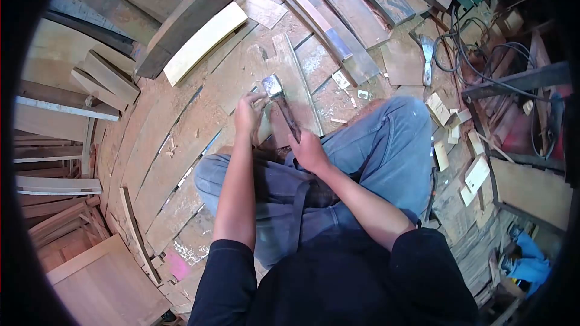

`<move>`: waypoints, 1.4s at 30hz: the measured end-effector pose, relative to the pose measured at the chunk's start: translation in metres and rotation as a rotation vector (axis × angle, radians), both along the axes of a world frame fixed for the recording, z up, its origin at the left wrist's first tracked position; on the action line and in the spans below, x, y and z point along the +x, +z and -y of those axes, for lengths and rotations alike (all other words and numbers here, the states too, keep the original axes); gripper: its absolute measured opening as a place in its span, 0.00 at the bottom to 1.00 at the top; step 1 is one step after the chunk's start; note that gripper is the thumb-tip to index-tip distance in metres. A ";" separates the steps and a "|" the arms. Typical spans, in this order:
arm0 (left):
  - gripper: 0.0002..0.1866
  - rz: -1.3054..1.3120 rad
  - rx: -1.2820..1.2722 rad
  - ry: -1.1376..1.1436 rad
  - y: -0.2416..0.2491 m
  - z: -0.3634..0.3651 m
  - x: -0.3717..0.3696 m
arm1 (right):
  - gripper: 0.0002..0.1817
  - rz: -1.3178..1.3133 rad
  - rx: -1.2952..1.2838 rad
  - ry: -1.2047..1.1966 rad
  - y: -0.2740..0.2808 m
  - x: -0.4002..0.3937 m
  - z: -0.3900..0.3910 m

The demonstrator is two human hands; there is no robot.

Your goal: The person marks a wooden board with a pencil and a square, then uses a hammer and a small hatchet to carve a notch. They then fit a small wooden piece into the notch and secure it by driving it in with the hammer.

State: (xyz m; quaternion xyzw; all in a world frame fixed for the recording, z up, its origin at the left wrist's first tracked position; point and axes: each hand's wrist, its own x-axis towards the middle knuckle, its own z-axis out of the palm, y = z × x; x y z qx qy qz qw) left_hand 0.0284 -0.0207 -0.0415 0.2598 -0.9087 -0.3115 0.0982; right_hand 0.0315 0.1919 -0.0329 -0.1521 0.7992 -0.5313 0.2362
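My right hand is wrapped round the handle of a hammer. The metal hammer head points away from me, beside the fingertips of my left hand. The left fingers are bent together in a pinch; what they hold, if anything, is too small to make out. A flat wooden board with a notched end lies on the floor just beyond the hammer. Between my hands and crossed legs, a piece of wood shows in part, its lower end hidden.
Long planks lie at the top. A pale wood block rests at upper left near stacked timber. A putty knife and black cables are at right. Scraps of wood lie beyond my knee. A panel stands lower left.
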 end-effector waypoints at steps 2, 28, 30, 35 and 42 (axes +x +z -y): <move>0.11 0.008 -0.015 -0.001 0.004 -0.002 0.001 | 0.15 -0.018 -0.047 -0.009 -0.004 -0.001 -0.001; 0.11 -0.092 -0.092 0.020 -0.016 0.004 0.010 | 0.21 0.094 -0.354 -0.018 0.108 -0.017 0.008; 0.11 -0.076 -0.069 0.015 -0.012 0.003 0.012 | 0.22 0.173 -0.193 0.019 0.049 -0.014 0.001; 0.10 -0.084 -0.063 -0.016 -0.014 0.007 0.013 | 0.20 0.452 -0.074 0.047 0.013 -0.014 -0.005; 0.10 -0.050 -0.073 0.013 -0.010 0.006 0.011 | 0.19 0.343 -0.049 0.052 0.027 -0.020 0.000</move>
